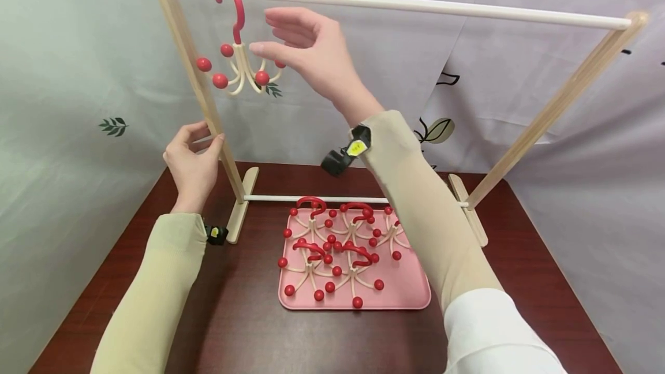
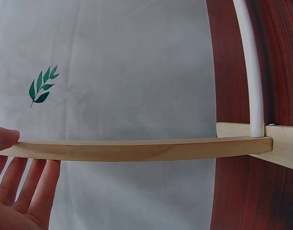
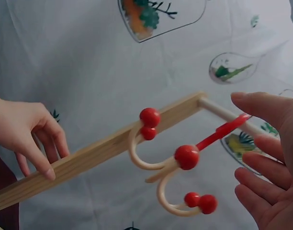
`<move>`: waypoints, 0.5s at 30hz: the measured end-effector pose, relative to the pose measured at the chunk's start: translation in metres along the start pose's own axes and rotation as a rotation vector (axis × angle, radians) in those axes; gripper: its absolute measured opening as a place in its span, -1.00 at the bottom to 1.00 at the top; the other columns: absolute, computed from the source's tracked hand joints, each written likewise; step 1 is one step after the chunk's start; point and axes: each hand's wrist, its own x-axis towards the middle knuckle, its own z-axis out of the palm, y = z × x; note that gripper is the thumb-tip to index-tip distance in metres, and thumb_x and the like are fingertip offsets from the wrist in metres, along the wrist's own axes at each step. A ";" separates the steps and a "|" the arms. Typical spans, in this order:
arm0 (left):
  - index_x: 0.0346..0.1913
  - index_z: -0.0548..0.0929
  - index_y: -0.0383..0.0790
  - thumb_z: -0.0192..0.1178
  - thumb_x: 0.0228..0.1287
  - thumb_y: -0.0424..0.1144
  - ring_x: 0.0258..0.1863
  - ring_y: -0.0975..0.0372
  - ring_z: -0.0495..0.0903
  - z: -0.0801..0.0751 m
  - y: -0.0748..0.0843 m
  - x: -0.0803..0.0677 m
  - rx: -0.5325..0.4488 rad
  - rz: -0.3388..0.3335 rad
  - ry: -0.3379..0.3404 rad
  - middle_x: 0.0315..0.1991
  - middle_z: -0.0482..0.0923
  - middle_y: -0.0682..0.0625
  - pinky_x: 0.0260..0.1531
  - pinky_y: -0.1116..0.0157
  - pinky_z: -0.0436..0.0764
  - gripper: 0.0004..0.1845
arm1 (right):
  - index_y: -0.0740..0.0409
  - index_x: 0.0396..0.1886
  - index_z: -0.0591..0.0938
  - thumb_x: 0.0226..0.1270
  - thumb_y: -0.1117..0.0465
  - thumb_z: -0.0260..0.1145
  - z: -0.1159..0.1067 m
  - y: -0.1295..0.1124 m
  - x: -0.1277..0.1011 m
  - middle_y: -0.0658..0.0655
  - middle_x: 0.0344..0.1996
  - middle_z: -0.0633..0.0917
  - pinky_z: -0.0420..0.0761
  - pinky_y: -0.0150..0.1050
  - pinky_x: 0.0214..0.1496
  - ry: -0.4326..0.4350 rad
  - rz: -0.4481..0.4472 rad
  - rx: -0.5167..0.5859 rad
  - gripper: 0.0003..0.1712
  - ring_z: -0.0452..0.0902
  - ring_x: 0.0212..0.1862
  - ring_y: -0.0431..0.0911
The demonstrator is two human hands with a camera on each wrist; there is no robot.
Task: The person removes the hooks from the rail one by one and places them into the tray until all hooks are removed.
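A wooden hanger (image 1: 238,53) with a red hook and several curved arms tipped with red balls hangs from the white rail (image 1: 395,3) near its left end. My right hand (image 1: 319,53) is just right of it, fingers extended and thumb apart, holding nothing; the right wrist view shows a gap between this palm and the red hook. Lower down, my left hand (image 1: 192,160) holds the left wooden post (image 2: 137,150) of the stand, with the thumb on one face and the fingers against the opposite one.
Below the rail, a pink tray (image 1: 405,290) on the dark red table (image 1: 244,316) carries several similar hangers. My right forearm covers its upper right part. A white lower bar (image 1: 275,198) joins the stand's feet, and the right post (image 1: 550,114) slants up at right.
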 end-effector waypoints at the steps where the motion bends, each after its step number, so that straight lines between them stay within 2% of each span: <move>1: 0.09 0.74 -0.11 0.41 0.30 -0.19 -0.15 0.27 0.74 0.000 0.000 0.000 0.007 0.001 -0.001 -0.03 0.73 -0.02 -0.06 0.31 0.71 -0.68 | 0.09 0.27 0.64 0.13 0.22 0.62 0.003 0.001 0.004 -0.10 0.14 0.68 0.54 -0.49 0.14 -0.001 0.012 -0.005 -0.34 0.55 0.14 -0.37; 8: 0.10 0.74 -0.10 0.40 0.31 -0.15 -0.11 0.24 0.74 0.001 0.000 0.000 0.033 0.002 -0.016 -0.01 0.72 0.00 -0.08 0.29 0.72 -0.67 | 0.00 0.26 0.66 0.17 0.11 0.61 0.024 0.006 0.024 -0.14 0.10 0.69 0.61 -0.43 -0.03 0.051 0.095 -0.070 -0.38 0.58 0.04 -0.41; 15: 0.12 0.73 -0.10 0.40 0.32 -0.15 -0.09 0.22 0.74 0.002 0.001 0.000 0.031 0.001 -0.021 0.01 0.72 0.00 -0.04 0.29 0.70 -0.66 | -0.05 0.11 0.77 0.22 0.08 0.58 0.040 0.004 0.031 -0.16 -0.11 0.77 0.47 -0.60 0.01 0.149 0.114 -0.101 -0.57 0.62 -0.08 -0.44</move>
